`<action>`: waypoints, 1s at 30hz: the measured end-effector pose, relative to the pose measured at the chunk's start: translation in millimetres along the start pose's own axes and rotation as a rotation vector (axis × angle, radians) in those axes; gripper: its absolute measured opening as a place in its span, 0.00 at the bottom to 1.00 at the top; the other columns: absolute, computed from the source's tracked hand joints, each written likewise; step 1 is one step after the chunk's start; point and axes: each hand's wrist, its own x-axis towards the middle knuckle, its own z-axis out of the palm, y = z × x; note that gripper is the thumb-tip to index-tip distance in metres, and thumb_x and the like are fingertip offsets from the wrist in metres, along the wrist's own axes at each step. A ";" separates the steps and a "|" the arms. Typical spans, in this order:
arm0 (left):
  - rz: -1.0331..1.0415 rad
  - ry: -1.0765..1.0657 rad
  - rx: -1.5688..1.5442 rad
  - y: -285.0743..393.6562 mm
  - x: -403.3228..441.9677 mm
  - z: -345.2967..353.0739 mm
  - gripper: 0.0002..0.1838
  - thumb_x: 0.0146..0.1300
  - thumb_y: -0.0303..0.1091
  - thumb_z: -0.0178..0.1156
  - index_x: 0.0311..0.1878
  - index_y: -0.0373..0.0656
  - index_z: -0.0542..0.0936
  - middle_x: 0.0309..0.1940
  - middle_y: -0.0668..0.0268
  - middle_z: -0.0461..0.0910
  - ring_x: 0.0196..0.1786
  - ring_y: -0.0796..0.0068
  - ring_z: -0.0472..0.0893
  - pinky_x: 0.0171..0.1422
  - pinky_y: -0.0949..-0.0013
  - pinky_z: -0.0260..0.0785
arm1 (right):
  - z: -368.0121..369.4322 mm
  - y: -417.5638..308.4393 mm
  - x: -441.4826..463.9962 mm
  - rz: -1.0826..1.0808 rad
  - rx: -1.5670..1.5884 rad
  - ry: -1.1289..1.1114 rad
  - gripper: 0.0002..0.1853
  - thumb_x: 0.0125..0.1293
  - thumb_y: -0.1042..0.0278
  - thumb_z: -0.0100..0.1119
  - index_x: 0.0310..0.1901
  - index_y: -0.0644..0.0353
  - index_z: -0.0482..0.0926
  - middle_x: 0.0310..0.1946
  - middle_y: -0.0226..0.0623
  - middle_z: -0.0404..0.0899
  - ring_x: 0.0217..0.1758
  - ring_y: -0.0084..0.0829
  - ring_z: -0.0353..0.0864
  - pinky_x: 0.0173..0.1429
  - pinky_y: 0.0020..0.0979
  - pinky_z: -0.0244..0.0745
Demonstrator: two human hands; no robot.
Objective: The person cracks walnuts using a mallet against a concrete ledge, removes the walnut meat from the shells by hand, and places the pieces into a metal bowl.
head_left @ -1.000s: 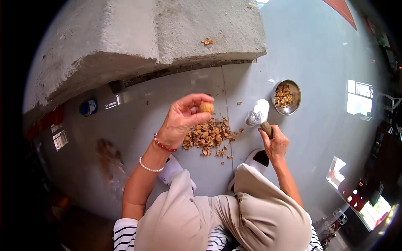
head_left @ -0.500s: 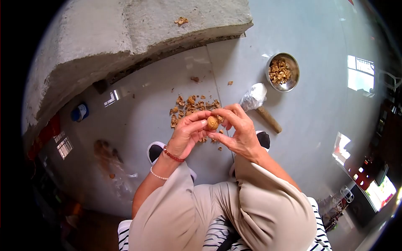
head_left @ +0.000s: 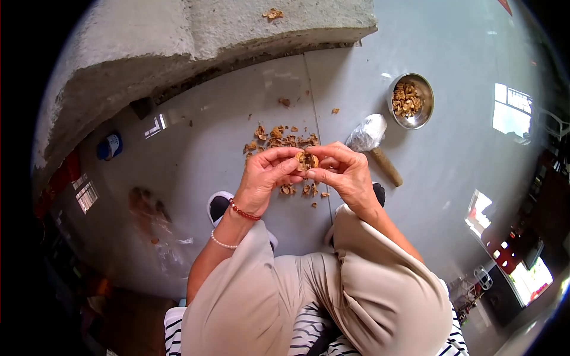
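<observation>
Between my fingertips is a walnut, its shell broken open and the dark inside showing. My left hand pinches it from the left, a red bead bracelet and a pearl one on that wrist. My right hand grips its other side with thumb and fingers. Beneath and beyond both hands, broken walnut shells lie scattered on the floor. To the right, a hammer with a wooden handle rests there, its head wrapped in clear plastic.
A steel bowl holding walnut kernels stands beyond the hammer. A rough concrete block fills the upper left, with shell bits on top. A clear plastic bag with brown contents lies at left, near a blue container.
The walnut looked whole and round before; now its shell is parted and the inside shows. Both hands still hold it, and the view has shifted slightly.
</observation>
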 end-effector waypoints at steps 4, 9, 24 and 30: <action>-0.001 -0.001 -0.089 3.4 0.1 1.7 0.15 0.65 0.31 0.56 0.53 0.35 0.75 0.41 0.61 0.80 0.41 0.75 0.82 0.47 0.75 0.77 | -6.9 3.8 1.5 0.090 0.142 -0.017 0.19 0.53 0.80 0.66 0.49 0.66 0.78 0.41 0.35 0.78 0.40 0.24 0.81 0.45 0.23 0.76; -0.041 -0.050 -0.162 4.2 1.5 3.4 0.17 0.66 0.29 0.52 0.56 0.34 0.72 0.45 0.58 0.79 0.43 0.73 0.82 0.49 0.73 0.77 | -16.5 4.0 4.5 0.207 0.274 -0.023 0.21 0.52 0.76 0.67 0.50 0.64 0.77 0.39 0.37 0.81 0.40 0.25 0.81 0.44 0.25 0.77; 0.042 -0.092 -0.103 -3.2 3.5 -5.1 0.16 0.65 0.26 0.54 0.55 0.36 0.73 0.48 0.59 0.78 0.49 0.74 0.78 0.56 0.71 0.73 | -24.4 28.7 -6.9 -0.061 -0.529 0.068 0.20 0.49 0.76 0.67 0.47 0.61 0.79 0.34 0.33 0.78 0.32 0.25 0.78 0.40 0.26 0.74; 0.037 -0.133 -0.104 -10.1 6.7 -3.4 0.15 0.63 0.25 0.56 0.54 0.37 0.74 0.45 0.64 0.78 0.49 0.77 0.78 0.55 0.72 0.72 | -6.1 6.7 -7.4 0.101 -0.131 0.084 0.15 0.53 0.74 0.68 0.43 0.64 0.80 0.34 0.31 0.79 0.34 0.19 0.76 0.35 0.21 0.73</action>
